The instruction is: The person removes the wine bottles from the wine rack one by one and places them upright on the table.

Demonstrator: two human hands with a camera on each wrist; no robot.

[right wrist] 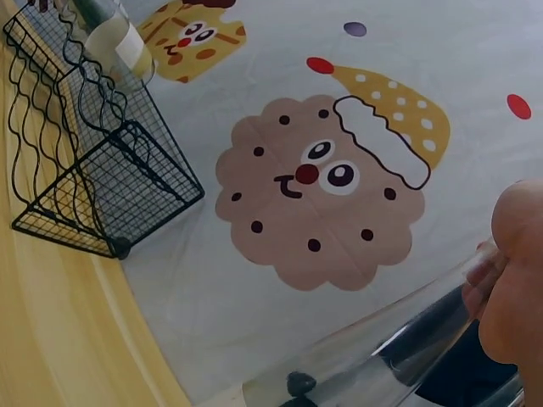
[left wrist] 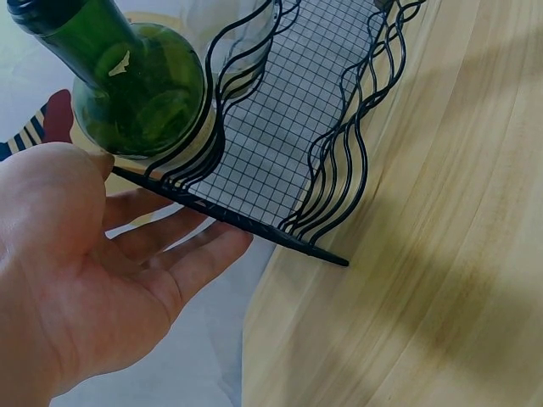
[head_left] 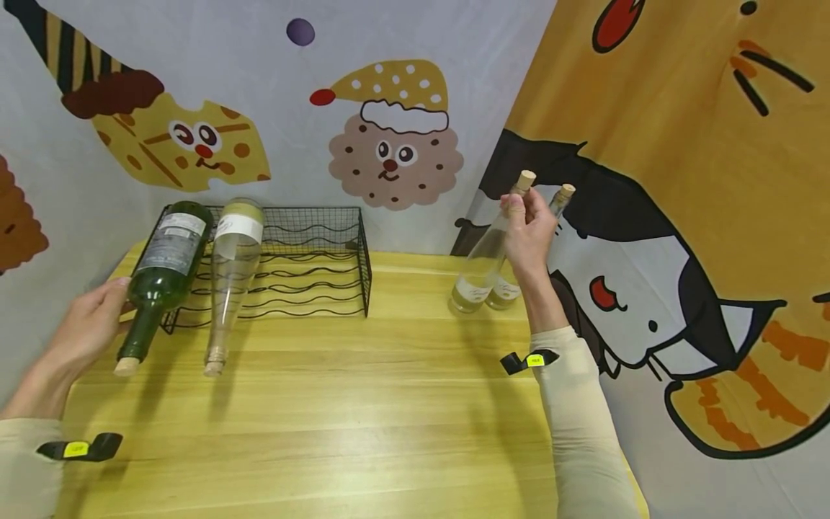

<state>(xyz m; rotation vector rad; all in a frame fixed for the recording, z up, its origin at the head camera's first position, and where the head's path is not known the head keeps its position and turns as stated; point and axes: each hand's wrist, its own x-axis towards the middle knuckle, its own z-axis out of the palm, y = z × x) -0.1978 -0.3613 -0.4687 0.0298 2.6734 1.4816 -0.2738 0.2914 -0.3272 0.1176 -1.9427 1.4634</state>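
Note:
A black wire wine rack (head_left: 305, 285) stands at the back left of the table. A dark green bottle (head_left: 170, 263) and a clear bottle (head_left: 236, 267) lie in it, corked necks pointing toward me. My left hand (head_left: 94, 317) is at the rack's left side, its extended fingers (left wrist: 199, 254) touching the wire edge and its thumb close to the green bottle. Further right, my right hand (head_left: 528, 234) pinches the corked neck of another clear bottle (head_left: 483, 256), which leans with its base low. A similar clear bottle (head_left: 506, 288) stands just behind it, partly hidden.
The light wooden table (head_left: 363, 404) spreads in front of the rack. A cartoon-printed cloth (head_left: 272, 65) hangs behind it, and an orange one (head_left: 616, 144) rises along the right. Wavy wires (left wrist: 344, 170) form several rests in the rack's right part.

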